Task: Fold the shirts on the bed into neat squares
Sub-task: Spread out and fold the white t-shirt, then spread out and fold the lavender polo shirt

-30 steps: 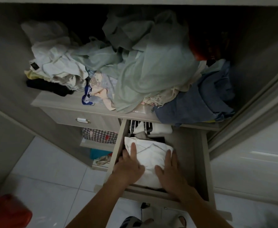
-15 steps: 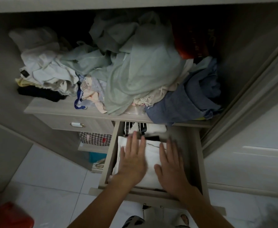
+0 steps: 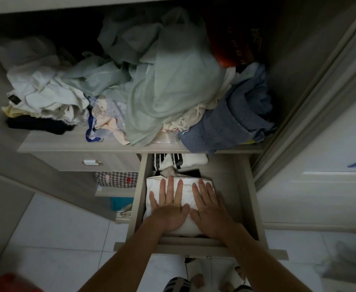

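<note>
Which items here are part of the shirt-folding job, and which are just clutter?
In the job:
- folded white shirt, lying in the open drawer
- left hand and right hand, both pressed flat on it

Lying about:
- pale green cloth heap on the shelf
- blue denim garment
- black-and-white striped item at the drawer's back

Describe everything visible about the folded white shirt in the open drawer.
The folded white shirt looks like soft cotton, folded into a rough rectangle with a seam line near its far edge. It lies flat in the left part of the open drawer, in front of a black-and-white garment. The left hand and right hand press on it with straight, spread fingers.
</note>
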{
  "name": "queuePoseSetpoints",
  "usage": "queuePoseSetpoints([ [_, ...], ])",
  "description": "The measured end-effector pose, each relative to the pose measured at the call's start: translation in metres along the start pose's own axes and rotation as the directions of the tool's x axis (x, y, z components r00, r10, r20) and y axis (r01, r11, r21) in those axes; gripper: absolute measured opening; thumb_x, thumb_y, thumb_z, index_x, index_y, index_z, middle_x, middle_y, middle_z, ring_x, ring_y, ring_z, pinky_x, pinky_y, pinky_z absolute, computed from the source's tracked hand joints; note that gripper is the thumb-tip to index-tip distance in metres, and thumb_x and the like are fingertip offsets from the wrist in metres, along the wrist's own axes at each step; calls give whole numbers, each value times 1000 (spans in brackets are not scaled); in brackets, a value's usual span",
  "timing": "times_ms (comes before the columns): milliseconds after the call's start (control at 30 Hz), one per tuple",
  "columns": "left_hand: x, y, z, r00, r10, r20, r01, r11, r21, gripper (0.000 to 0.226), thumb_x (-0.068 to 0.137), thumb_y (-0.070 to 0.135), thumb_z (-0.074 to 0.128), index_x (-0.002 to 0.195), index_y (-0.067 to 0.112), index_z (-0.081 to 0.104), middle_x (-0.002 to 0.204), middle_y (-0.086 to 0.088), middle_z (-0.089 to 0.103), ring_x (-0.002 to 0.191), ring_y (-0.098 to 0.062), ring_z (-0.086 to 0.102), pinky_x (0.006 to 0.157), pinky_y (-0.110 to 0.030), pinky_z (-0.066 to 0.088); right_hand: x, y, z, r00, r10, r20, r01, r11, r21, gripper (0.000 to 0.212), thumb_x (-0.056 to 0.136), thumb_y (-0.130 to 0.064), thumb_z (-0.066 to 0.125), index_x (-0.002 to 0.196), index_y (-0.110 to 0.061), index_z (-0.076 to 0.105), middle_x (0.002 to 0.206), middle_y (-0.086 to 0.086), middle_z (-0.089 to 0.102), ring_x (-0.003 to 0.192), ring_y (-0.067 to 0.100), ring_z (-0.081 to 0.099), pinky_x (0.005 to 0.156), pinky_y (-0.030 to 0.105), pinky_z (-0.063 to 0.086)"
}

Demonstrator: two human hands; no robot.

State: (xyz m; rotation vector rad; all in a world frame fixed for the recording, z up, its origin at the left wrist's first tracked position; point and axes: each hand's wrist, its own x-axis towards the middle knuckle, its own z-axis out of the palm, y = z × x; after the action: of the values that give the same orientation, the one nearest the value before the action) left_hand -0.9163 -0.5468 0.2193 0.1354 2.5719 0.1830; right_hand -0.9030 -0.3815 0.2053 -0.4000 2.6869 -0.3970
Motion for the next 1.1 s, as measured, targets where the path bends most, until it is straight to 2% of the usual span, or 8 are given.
queuePoseSetpoints([
  [100,-14,3,2,1000,7,13,-7,1000,-4,76,99,54,20,144,33,-36,149,1,-49,139,-24,-42,111,-59,-23,-10,1,7,1000,-4,-5,5,998,69,74,97,-54,21,152,-32,-23,151,-8,-42,144,18,-33,111,38,-18],
  [300,-53,6,23,999,-13,32,13,1000,2,76,100,53,21,144,31,-37,147,1,-50,138,-24,-43,111,-60,-22,-50,-13,24,1000,-13,-14,14,997,78,73,97,-55,21,148,-36,-28,151,-10,-44,141,16,-38,112,37,-20],
  [467,-87,9,41,999,-33,34,33,999,-8,75,99,52,21,132,36,-44,144,4,-53,136,-20,-45,111,-60,-23,-88,-26,35,1000,-11,-28,13,998,60,72,100,-52,22,152,-31,-22,155,-6,-39,145,19,-32,115,40,-15],
  [667,-122,8,63,999,-26,20,26,999,-28,76,98,52,22,137,38,-41,145,7,-52,134,-17,-47,110,-56,-27,-123,-36,49,1000,-18,8,17,996,84,73,101,-52,22,148,-31,-30,155,-5,-40,144,19,-34,119,44,-10],
  [867,-144,4,70,1000,22,-7,-23,997,-70,76,98,49,27,148,36,-29,152,6,-44,139,-16,-41,113,-56,-21,-140,-40,55,1000,-12,0,12,995,99,69,101,-46,23,152,-33,-23,156,-6,-36,146,18,-30,116,38,-12],
  [967,-146,6,60,999,19,-27,-21,996,-84,76,98,49,30,153,33,-20,158,2,-35,144,-20,-33,115,-58,-17,-140,-43,49,999,5,-43,0,993,116,66,103,-45,23,154,-31,-17,160,-4,-28,148,18,-24,117,37,-13],
  [1033,-150,13,52,993,9,-120,-23,993,-120,73,98,48,34,157,28,-6,163,-1,-21,148,-21,-24,116,-58,-13,-145,-48,42,993,32,-110,-10,981,193,63,104,-42,24,156,-28,-9,164,-4,-18,150,15,-19,117,33,-12],
  [1100,-158,25,43,954,37,-296,-99,975,-198,68,99,46,39,157,26,11,165,1,-6,150,-17,-14,118,-52,-10,-156,-55,32,968,122,-220,-23,915,403,60,105,-36,29,158,-26,2,166,-4,-4,150,10,-7,118,28,-7],
])
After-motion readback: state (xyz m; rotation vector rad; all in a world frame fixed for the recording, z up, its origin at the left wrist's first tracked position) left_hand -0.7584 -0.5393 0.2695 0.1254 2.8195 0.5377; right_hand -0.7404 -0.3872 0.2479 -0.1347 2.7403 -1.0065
